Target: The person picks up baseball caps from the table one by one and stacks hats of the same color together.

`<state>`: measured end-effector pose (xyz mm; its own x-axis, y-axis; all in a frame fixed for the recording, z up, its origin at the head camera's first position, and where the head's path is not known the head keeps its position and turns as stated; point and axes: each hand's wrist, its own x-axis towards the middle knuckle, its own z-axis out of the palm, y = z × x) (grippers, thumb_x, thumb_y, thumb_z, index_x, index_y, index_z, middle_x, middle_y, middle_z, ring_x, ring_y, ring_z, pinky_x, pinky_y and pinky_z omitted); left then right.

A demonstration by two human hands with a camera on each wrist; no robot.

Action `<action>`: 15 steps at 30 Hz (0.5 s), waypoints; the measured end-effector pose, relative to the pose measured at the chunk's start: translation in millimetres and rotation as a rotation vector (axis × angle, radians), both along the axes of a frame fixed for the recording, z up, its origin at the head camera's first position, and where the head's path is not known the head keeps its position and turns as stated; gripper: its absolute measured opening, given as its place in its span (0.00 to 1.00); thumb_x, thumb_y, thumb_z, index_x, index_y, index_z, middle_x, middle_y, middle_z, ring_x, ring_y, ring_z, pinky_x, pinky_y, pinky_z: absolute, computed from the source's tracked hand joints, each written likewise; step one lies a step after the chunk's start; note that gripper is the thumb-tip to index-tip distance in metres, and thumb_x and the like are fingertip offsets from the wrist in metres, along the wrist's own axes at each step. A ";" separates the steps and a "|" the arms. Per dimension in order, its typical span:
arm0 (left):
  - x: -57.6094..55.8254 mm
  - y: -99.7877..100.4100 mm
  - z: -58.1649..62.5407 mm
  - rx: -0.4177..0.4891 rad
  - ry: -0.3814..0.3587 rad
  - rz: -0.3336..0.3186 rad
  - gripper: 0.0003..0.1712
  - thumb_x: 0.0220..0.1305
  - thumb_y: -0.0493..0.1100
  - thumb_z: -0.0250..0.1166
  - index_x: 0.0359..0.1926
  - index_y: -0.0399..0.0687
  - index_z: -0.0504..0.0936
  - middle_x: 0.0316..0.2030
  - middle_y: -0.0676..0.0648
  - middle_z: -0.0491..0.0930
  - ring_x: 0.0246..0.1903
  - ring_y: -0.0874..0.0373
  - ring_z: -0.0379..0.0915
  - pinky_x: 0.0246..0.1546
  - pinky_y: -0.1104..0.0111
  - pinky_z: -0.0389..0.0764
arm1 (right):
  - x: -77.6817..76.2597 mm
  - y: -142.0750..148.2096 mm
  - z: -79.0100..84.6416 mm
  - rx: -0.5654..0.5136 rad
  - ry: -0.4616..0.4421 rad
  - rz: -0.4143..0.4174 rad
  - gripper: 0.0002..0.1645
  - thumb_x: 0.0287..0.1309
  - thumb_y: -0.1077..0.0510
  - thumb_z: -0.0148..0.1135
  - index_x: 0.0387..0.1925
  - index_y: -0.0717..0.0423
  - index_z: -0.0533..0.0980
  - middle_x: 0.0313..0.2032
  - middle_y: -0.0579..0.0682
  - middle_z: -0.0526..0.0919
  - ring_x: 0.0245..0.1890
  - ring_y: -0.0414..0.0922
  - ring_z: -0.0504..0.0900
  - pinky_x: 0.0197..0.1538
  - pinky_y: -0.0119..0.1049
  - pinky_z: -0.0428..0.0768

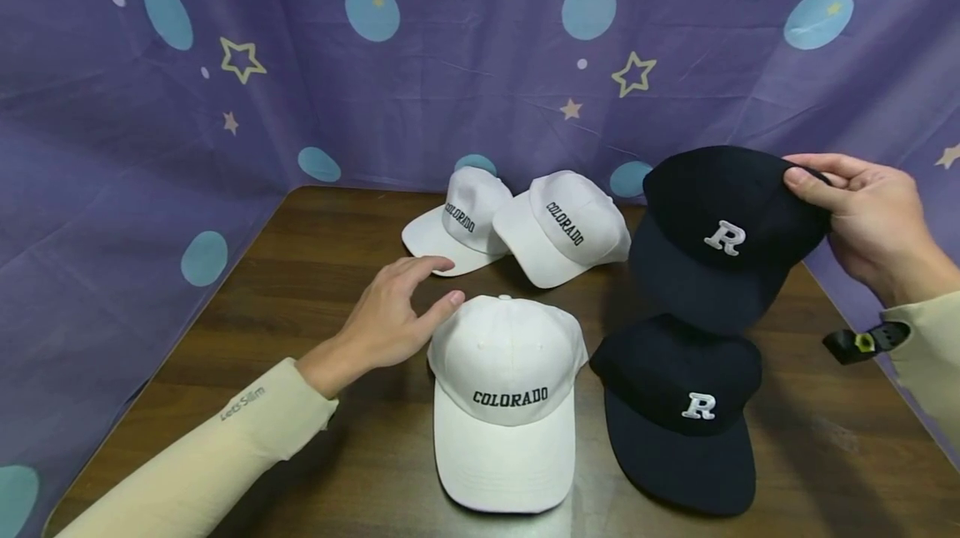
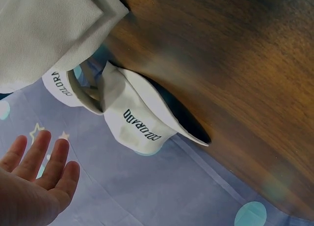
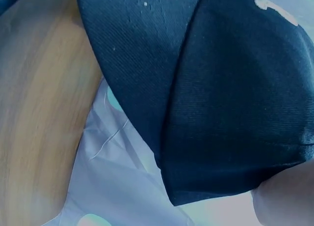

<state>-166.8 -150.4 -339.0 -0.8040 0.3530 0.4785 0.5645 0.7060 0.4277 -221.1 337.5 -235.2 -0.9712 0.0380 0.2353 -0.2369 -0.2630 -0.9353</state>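
Observation:
My right hand point(image 1: 873, 213) pinches the side of a dark navy cap point(image 1: 720, 188) with a white R, thumb on the outside, holding it raised at the right. In the right wrist view that cap point(image 3: 235, 98) fills most of the picture. Below it a second navy R cap point(image 1: 675, 371) lies on the table. My left hand point(image 1: 386, 317) hovers beside the crown of a white COLORADO cap point(image 1: 506, 355), fingers spread and holding nothing. Seen from the left wrist, the fingers of the left hand point(image 2: 39, 182) are loosely extended.
Two more white COLORADO caps, one at the back middle point(image 1: 472, 217) and one overlapping it on the right point(image 1: 566, 226), sit near the table's far edge. A purple curtain point(image 1: 450, 88) with stars and blue ovals hangs behind the brown wooden table point(image 1: 247, 296).

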 end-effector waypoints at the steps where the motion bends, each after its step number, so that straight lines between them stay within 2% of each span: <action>1: -0.1 -0.1 -0.1 0.000 -0.001 0.000 0.28 0.65 0.65 0.54 0.57 0.54 0.74 0.54 0.53 0.76 0.56 0.55 0.66 0.57 0.54 0.67 | 1.7 -0.8 0.2 0.001 0.002 0.016 0.14 0.56 0.74 0.59 0.45 0.66 0.79 0.33 0.53 0.86 0.31 0.45 0.84 0.32 0.32 0.82; 7: -0.2 -0.5 -0.1 0.004 0.004 -0.004 0.30 0.65 0.65 0.54 0.57 0.51 0.75 0.54 0.53 0.76 0.56 0.55 0.66 0.57 0.54 0.67 | 12.8 -4.5 0.0 0.049 -0.005 0.104 0.15 0.59 0.73 0.56 0.47 0.65 0.78 0.35 0.54 0.86 0.33 0.45 0.84 0.32 0.33 0.82; 15: -0.3 -0.5 -0.1 0.005 0.006 -0.005 0.29 0.64 0.65 0.55 0.56 0.52 0.75 0.54 0.53 0.76 0.56 0.55 0.66 0.57 0.54 0.66 | 24.0 -8.0 -3.4 0.155 -0.011 0.161 0.15 0.60 0.72 0.55 0.49 0.65 0.78 0.38 0.51 0.86 0.36 0.43 0.84 0.33 0.32 0.82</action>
